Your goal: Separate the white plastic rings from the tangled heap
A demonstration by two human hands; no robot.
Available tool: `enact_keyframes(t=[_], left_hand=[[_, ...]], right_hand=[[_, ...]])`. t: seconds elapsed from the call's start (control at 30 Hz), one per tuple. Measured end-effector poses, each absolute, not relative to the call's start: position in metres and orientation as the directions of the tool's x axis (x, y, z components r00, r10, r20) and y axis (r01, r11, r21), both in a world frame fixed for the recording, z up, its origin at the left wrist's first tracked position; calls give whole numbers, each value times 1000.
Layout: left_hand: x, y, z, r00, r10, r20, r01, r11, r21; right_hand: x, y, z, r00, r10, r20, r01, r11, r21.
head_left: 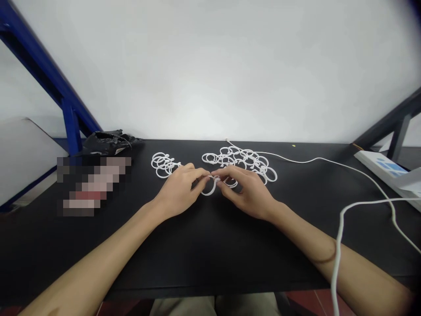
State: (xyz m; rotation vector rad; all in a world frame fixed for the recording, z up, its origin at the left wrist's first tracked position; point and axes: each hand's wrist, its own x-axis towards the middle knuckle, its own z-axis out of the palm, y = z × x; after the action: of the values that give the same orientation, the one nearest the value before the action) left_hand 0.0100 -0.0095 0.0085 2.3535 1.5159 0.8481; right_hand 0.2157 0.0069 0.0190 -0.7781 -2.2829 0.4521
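A white plastic ring (208, 193) hangs between my two hands, just above the black table. My left hand (182, 188) pinches it between thumb and fingers from the left. From the right, my right hand (247, 188) pinches it near a small knob at its top. Behind my right hand lies a loose heap of similar white rings (270, 174), several of them overlapping. A smaller group of white rings (162, 166) with little knobs lies beyond my left hand, which partly hides it.
The black table (210, 245) meets a pale wall (204, 79). A white cable (338, 163) runs along the right, and another stretch (336, 259) crosses over my right forearm. A white box (381, 169) stands far right, a black plastic bag (107, 142) back left, beside a blue frame (70, 127).
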Motion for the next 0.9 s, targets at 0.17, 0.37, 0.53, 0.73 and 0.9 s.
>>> enact_keyframes(t=[0.17,0.37,0.53,0.73,0.9], left_hand=[[8,-9,7,329,866,377,778,-475,411],[10,-9,8,385,837,387,767,-524,370],[11,-13,14,401,797,452,697,-586,414],[11,-16,18,470,756,456,645,-647,407],[11,-13,15,451,769,453,689,-622,372]], right_hand=[[216,6,21,-597,650,471,392,748,-535],[214,4,21,-582,672,458,393,725,-566],[213,4,23,-547,681,486,395,722,-567],[213,4,22,-521,684,511,414,725,-550],[215,8,17,-552,685,476,417,721,-554]])
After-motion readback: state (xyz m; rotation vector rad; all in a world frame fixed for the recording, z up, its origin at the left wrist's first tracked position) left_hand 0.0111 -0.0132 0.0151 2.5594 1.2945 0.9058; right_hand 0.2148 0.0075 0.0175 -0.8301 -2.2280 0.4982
